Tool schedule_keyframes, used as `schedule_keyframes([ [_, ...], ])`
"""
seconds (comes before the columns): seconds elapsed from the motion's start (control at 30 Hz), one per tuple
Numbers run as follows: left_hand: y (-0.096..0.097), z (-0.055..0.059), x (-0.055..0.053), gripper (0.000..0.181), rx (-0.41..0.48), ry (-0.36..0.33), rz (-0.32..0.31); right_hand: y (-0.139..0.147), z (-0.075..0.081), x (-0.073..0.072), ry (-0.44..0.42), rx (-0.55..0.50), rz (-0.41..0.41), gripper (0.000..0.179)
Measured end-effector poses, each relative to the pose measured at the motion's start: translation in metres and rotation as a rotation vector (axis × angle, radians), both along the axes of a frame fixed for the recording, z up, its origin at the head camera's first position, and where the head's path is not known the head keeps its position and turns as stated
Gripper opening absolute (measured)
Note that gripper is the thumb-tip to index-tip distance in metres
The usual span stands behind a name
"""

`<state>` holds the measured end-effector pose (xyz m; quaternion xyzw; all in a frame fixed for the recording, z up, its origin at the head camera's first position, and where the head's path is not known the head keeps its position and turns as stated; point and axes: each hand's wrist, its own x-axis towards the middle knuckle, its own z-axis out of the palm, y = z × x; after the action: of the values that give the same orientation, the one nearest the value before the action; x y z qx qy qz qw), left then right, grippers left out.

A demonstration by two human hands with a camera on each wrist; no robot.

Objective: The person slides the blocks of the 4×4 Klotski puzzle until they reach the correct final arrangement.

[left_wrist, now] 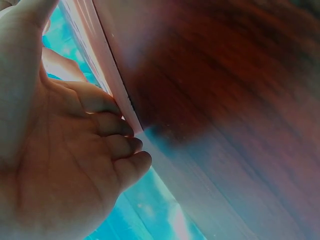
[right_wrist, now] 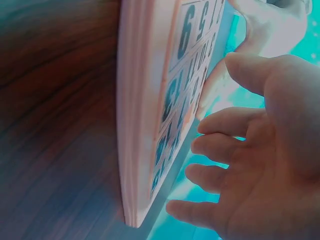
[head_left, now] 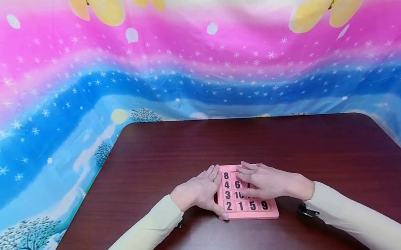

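Observation:
A pink number slide puzzle (head_left: 252, 215) lies flat on the table, its tiles bearing black numerals. The left hand (head_left: 200, 189) rests along the puzzle's left side, thumb at the near left corner and fingertips by the far left corner. In the left wrist view, its slightly bent fingers (left_wrist: 120, 125) lie against the pink edge. Over the upper right tiles spreads the right hand (head_left: 270, 180), hiding several of them. Its loosely extended fingers (right_wrist: 212, 177) hover above the numbered face in the right wrist view. Tiles 8, 4, 6, 3, 2, 1, 5 and 9 show in the head view.
The dark brown wooden table (head_left: 173, 145) has rounded corners and extends around the puzzle. Behind it and at its sides hangs a printed cloth (head_left: 177, 60) in pink and blue with snowflakes and trees. Dark clips sit under both cream sleeves (head_left: 136, 243).

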<state>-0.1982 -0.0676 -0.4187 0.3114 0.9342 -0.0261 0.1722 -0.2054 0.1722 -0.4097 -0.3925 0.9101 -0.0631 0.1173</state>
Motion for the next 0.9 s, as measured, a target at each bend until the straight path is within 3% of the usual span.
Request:
schedule_keyframes([
  [0.43,-0.001,-0.001,-0.001,0.132,0.0,-0.001,-0.012,-0.021,-0.006,-0.006,-0.045,0.053,0.029,0.065],
  [0.9,-0.001,-0.002,-0.001,0.132,-0.008,0.013,-0.016,-0.002,-0.009,-0.006,-0.017,0.038,0.013,0.061],
])
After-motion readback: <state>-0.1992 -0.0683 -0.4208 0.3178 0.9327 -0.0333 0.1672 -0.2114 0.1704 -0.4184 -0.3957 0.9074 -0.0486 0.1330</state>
